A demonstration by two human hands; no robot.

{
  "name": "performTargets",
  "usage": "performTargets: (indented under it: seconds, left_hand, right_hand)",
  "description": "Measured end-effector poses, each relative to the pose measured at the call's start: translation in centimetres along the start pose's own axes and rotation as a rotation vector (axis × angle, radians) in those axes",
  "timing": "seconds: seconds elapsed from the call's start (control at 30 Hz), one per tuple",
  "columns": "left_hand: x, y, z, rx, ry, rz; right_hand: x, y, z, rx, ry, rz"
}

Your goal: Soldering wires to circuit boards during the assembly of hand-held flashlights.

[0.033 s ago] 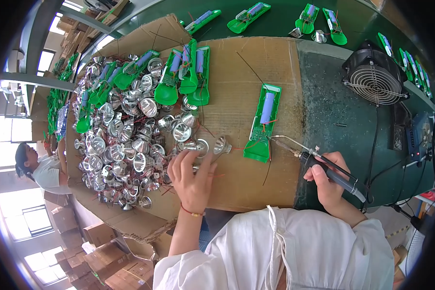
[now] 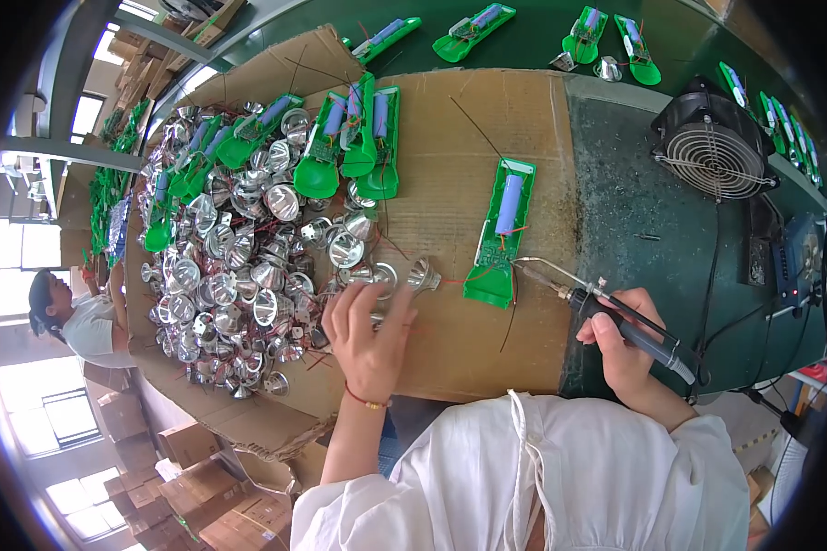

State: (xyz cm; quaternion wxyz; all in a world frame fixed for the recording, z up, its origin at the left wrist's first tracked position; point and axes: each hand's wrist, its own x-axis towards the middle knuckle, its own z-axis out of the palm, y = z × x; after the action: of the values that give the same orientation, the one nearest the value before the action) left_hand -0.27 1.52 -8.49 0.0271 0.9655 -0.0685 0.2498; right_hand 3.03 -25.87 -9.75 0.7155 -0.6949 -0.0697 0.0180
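My right hand (image 2: 626,342) grips a soldering iron (image 2: 636,332) with a thin metal tube alongside it. The iron's tip is at the right edge of a green plastic housing (image 2: 494,275), close to its small circuit board. In that housing lies a purple battery cell (image 2: 509,204); thin red and black wires stick out. A red wire runs left from the board towards a silver reflector cup (image 2: 423,275). My left hand (image 2: 368,342) is beside this cup with fingers apart, over the edge of the reflector pile (image 2: 239,266). Its thumb side is blurred, and I see nothing held.
A cardboard sheet (image 2: 450,367) lies under the work. More green housings (image 2: 317,174) rest on the pile, and several line the back shelf. To the right are a black fan (image 2: 712,156) and a blue box with cables (image 2: 796,262). Another person (image 2: 92,321) is at far left.
My left hand has shifted very slightly right, and its thumb side is more blurred. My right hand, the iron and the housing look unmoved.
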Motion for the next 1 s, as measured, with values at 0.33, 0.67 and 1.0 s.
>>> performTargets:
  seconds: [0.33,0.67,1.0]
  left_hand:
    - [3.4,1.9,1.4,-0.397,0.030,0.048]
    - [-0.7,-1.3,-0.5,-0.338,-0.154,-0.338]
    - [2.1,-0.3,0.1,-0.403,-0.194,0.205]
  right_hand:
    - [-0.1,-0.4,0.3,-0.006,-0.030,0.025]
    - [0.2,0.2,0.3,0.063,0.022,0.025]
    - [-0.4,0.3,-0.3,0.006,-0.024,0.034]
